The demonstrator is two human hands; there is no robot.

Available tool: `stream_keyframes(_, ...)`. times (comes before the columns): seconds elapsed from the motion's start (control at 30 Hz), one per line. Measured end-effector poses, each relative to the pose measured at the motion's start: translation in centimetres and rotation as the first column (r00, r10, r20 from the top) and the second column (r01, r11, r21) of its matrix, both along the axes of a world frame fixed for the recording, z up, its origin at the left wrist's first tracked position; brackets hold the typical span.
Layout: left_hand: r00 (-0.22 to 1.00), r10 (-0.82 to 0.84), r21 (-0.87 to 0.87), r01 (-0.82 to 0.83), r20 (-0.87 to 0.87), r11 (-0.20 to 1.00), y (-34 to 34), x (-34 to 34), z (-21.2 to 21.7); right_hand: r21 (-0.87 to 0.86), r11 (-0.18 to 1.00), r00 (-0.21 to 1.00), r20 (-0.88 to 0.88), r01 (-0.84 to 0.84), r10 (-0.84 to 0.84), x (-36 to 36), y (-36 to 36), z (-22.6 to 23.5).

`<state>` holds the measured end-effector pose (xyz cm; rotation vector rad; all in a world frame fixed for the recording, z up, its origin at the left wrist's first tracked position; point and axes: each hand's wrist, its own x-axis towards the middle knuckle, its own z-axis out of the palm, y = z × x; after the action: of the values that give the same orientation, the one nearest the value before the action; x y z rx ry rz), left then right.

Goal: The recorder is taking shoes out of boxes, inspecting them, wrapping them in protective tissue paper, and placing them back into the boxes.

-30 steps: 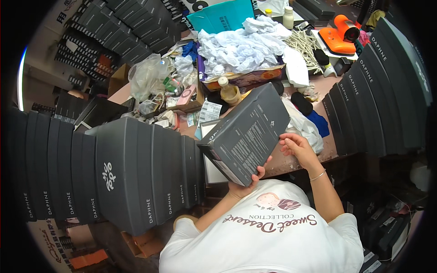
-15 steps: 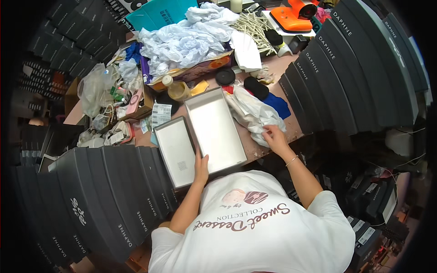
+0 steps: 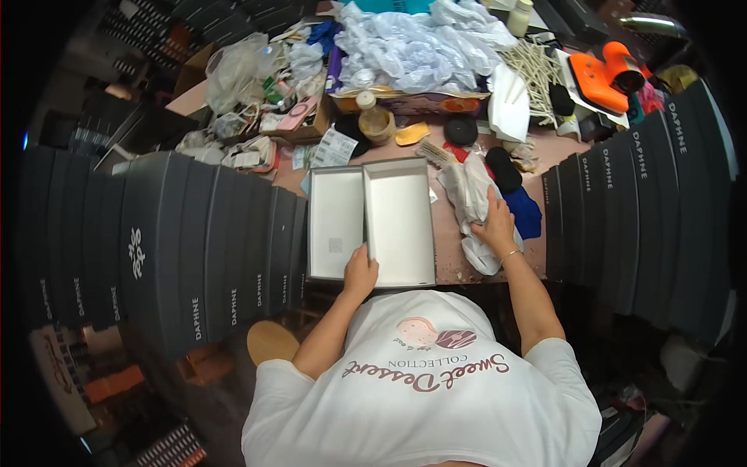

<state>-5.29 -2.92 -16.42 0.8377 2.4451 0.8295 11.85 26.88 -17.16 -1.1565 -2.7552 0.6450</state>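
Cluttered worktable walled by stacked dark boxes: left hand rests, fingers loose, on open grey box and lid; right hand, just right, clamps white wrapping bag; filling stage, bag next needs lifting into box.

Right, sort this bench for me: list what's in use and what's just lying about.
In use:
left hand on the near edge of the open box
lid beside the box
right hand on the white wrapping

Lying about:
orange tool
jar
black discs
stick bundle
plastic heap
blue cloth
stacked dark boxes
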Motion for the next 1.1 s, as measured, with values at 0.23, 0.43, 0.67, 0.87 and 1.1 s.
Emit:
stream_keyframes(0.23, 0.999, 0.037, 0.301, -0.025, -0.033, 0.953, 1.8, 0.2, 4.4, -0.175, 0.984, 0.959, -0.283, -0.044, -0.008, 0.6, 0.3, 5.9)
stream_keyframes(0.43, 0.603, -0.419, 0.614, -0.151, 0.678, 0.775, 5.2, -1.2, 7.3, -0.016, 0.976, 0.848, -0.498, -0.216, 0.179, -6.8, -7.6, 13.0)
stream_keyframes(0.67, 0.290, -0.068, 0.225, -0.551, 0.955, 0.804, 1.0, -6.6, 4.3, -0.909, 0.367, 0.707, -0.391, -0.198, -0.589, -8.3, -10.9, 7.9)
stream_keyframes(0.87, 0.998, -0.029, 0.299, 0.044, -0.055, 0.953, -1.9, -12.2, 6.5, -0.924, 0.330, 0.645, -0.372, -0.192, -0.667, -7.1, -8.4, 11.2)
stream_keyframes(1.1, 0.033, -0.188, 0.130, -0.835, 0.982, 0.534, 3.2, -7.1, 8.2, -0.092, 0.839, 0.829, -0.243, -0.537, 0.504, -12.0, -13.8, 14.9)
